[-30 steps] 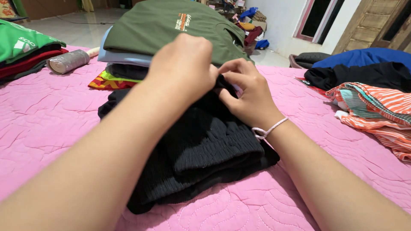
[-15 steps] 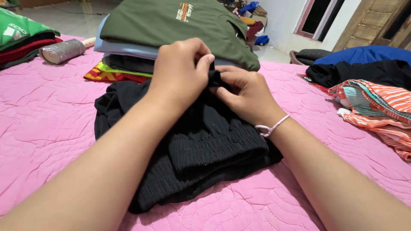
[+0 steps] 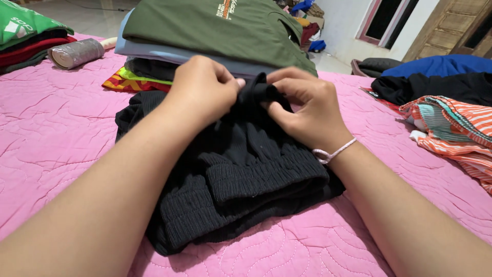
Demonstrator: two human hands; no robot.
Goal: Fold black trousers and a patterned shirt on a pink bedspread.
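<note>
Your left hand (image 3: 205,90) and right hand (image 3: 305,107) both pinched a raised fold of the black ribbed garment (image 3: 241,174), fingers closed on the cloth. It lay bunched on the pink quilted bed (image 3: 56,138), just before a stack of folded clothes (image 3: 205,36).

Ribbed garment (image 3: 241,174) on the bed (image 3: 61,133) at centre, both hands at its far edge, stack of folded clothes (image 3: 205,36) behind it, foil-wrapped roll (image 3: 76,53) far left, striped cloth (image 3: 451,128) at right
</note>
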